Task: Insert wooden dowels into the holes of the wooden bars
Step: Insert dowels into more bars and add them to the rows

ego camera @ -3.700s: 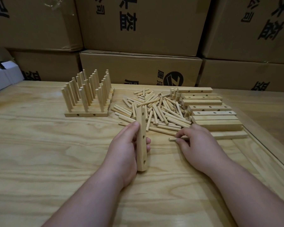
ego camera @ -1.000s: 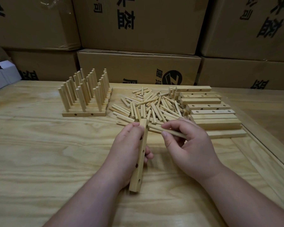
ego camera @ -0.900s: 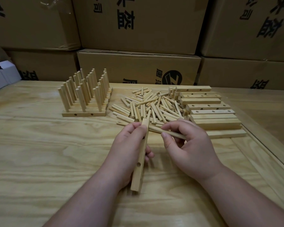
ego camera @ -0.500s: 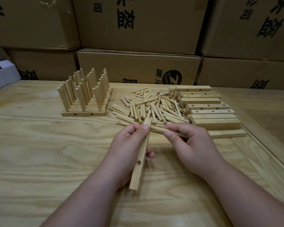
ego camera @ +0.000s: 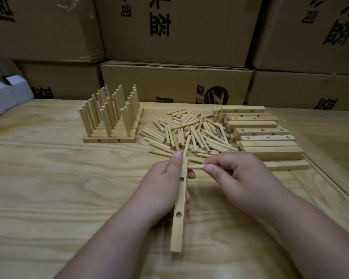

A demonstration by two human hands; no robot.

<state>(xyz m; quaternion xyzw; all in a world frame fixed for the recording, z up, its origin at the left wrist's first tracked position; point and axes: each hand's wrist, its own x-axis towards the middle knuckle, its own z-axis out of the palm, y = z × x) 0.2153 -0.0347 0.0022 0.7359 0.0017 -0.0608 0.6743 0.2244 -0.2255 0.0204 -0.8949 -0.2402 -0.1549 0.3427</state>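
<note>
Compared with half a second earlier, the person's right hand (ego camera: 240, 178) has moved left, bringing the dowel (ego camera: 195, 167) it pinches right up to the side of the wooden bar (ego camera: 179, 206). Before, the dowel's tip stood a little apart from the bar, near its far end; now the tip meets the bar's right face just above the upper of the two visible holes. Whether the tip has entered a hole cannot be told, because the left thumb covers that spot. The bar itself has barely moved.

The left hand (ego camera: 161, 190) grips the bar, thumb laid along its near face and fingers curled round behind. The bar runs away from the viewer, tilted slightly, its near end sticking out below the hand and lifted above the table (ego camera: 48, 188). The right hand pinches the dowel between thumb and fingertips; the dowel lies roughly level and points left, and only its short left part shows beyond the fingers.

Behind the hands lies a loose pile of dowels (ego camera: 189, 133). To its right sits a stack of empty bars (ego camera: 260, 135), some with holes showing. To its left stand finished bars with upright dowels (ego camera: 111, 117). Cardboard boxes (ego camera: 175, 83) line the back.
</note>
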